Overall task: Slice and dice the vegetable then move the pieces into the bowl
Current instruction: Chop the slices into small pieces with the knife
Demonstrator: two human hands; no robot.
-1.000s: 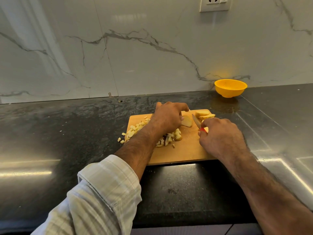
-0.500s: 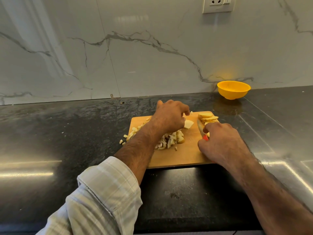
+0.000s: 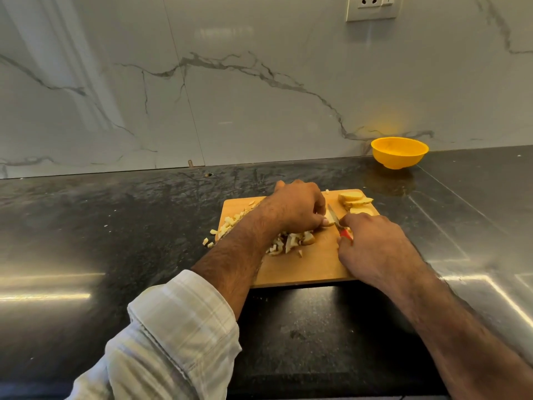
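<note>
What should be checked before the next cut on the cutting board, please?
1. Right hand grips the knife: ok.
2. Left hand holds a slice under the blade: cannot tell, hidden.
3. Left fingertips clear of the edge: not ok, right beside it.
4. Slices wait at the far corner of the cutting board: ok.
5. Diced pieces all on the board: not ok, some on the counter.
6. Bowl ready: ok.

Wall socket [image 3: 372, 5] high on marble backsplash [image 3: 230, 82]; dark countertop [image 3: 115, 226].
</note>
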